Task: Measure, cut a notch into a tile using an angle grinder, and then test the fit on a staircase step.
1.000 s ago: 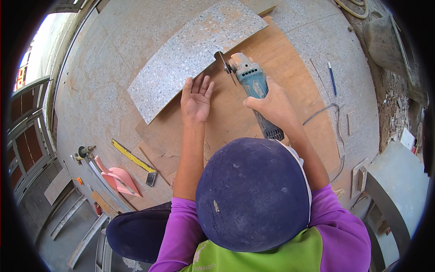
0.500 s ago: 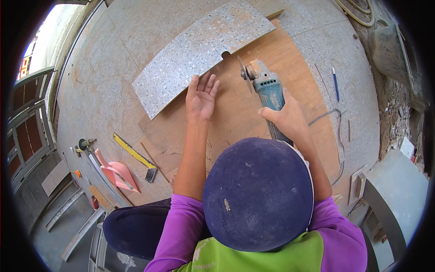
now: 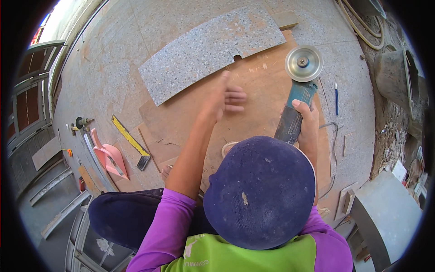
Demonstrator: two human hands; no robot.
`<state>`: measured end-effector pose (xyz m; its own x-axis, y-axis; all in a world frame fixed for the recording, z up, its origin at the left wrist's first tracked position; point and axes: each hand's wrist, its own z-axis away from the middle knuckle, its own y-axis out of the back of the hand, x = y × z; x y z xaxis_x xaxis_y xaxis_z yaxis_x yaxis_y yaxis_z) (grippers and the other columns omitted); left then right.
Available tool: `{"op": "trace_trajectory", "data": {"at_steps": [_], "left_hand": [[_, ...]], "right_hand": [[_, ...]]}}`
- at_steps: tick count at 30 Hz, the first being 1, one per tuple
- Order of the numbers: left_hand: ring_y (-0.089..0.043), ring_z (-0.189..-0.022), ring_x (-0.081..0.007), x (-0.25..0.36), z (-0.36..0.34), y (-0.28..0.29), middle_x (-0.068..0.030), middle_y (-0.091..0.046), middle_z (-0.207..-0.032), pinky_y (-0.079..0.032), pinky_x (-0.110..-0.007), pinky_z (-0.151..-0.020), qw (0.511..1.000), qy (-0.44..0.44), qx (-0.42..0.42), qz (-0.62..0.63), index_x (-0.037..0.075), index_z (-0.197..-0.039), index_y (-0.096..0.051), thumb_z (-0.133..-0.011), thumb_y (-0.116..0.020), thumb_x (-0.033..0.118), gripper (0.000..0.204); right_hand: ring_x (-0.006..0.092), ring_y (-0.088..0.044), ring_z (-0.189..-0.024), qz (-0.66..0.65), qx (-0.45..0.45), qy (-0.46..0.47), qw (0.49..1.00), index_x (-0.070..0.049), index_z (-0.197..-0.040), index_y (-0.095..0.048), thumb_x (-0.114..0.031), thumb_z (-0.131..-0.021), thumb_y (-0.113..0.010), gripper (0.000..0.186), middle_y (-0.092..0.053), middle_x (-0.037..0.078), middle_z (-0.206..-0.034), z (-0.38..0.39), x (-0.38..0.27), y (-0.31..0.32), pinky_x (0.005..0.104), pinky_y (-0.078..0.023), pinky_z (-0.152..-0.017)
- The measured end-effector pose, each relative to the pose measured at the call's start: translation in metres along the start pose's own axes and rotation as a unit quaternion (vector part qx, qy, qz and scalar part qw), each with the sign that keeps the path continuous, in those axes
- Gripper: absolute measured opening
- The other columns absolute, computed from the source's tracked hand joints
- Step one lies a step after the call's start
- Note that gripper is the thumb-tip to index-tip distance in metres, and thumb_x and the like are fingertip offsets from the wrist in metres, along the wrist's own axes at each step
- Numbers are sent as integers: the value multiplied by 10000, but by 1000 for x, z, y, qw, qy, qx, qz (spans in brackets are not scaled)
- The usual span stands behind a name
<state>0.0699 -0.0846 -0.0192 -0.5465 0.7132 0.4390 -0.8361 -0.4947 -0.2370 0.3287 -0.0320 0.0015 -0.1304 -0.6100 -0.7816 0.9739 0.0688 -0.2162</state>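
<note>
My right hand (image 3: 308, 120) is wrapped around the body of a teal and black angle grinder (image 3: 290, 121). Its round metal disc (image 3: 295, 68) faces up, over the right part of a brown plywood board (image 3: 263, 90). My left hand (image 3: 224, 99) is somewhat blurred, thumb stretched out and fingers apart, with nothing in it. It hovers over the board near the front edge of a grey speckled stone slab (image 3: 204, 56). That slab has a curved far edge and a small dark notch (image 3: 237, 58) in its near edge.
Left lie a yellow bar with a dark end (image 3: 131, 141) and a pink dustpan-like piece (image 3: 111, 158). A blue pencil-like stick (image 3: 336, 99) and a grey cable (image 3: 335, 149) are on the right. Beyond them stand a dusty bucket (image 3: 392, 77) and a coiled hose (image 3: 362, 34).
My right hand has swung the grinder right and turned it, so the disc now shows its flat face. My left hand has moved right, away from the slab's edge.
</note>
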Motion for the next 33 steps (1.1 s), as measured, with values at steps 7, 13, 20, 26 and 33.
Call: {"op": "trace_trajectory", "data": {"at_steps": [7,13,20,26,33], "left_hand": [[-654,-800,-166,-76,23,-106,-89,-628,-976,-558,-314,-654,960,-86,-264,-27,-20,-1231,-556,-906,-765,362,543],[-599,-695,-123,-72,24,-104,-60,-604,-911,-506,-283,-605,958,-138,-225,-108,5,-1241,-531,-869,-791,274,528],[-588,-701,-126,-83,27,-116,-52,-604,-876,-498,-309,-608,960,-145,-195,-142,13,-1205,-549,-835,-804,307,537],[-708,-882,-335,-105,24,-125,-212,-691,-1018,-536,-398,-769,902,-237,2,-362,-27,-1252,-533,-783,-839,351,676],[-703,-961,-316,-17,36,-60,-221,-731,-1005,-532,-407,-826,790,-180,-208,-549,-28,-1127,-708,-908,-696,548,616]], "right_hand": [[243,-689,-744,-102,-32,25,994,35,-1137,-550,-204,-837,-678,404,-652,146,-907,-16,2,-3,361,-592,-664],[165,-646,-769,12,89,57,994,25,-1110,-615,-256,-833,-743,415,-656,99,-939,-23,-6,-13,301,-520,-680],[163,-629,-775,49,87,72,992,43,-1145,-650,-280,-820,-778,476,-669,96,-973,-25,-8,6,318,-504,-695],[176,-644,-764,259,134,24,956,61,-1047,-664,-306,-747,-820,499,-676,122,-907,-23,-18,-10,332,-506,-686],[210,-666,-703,376,72,62,922,59,-985,-657,-270,-679,-813,476,-688,131,-816,-47,11,63,352,-516,-646]]}}
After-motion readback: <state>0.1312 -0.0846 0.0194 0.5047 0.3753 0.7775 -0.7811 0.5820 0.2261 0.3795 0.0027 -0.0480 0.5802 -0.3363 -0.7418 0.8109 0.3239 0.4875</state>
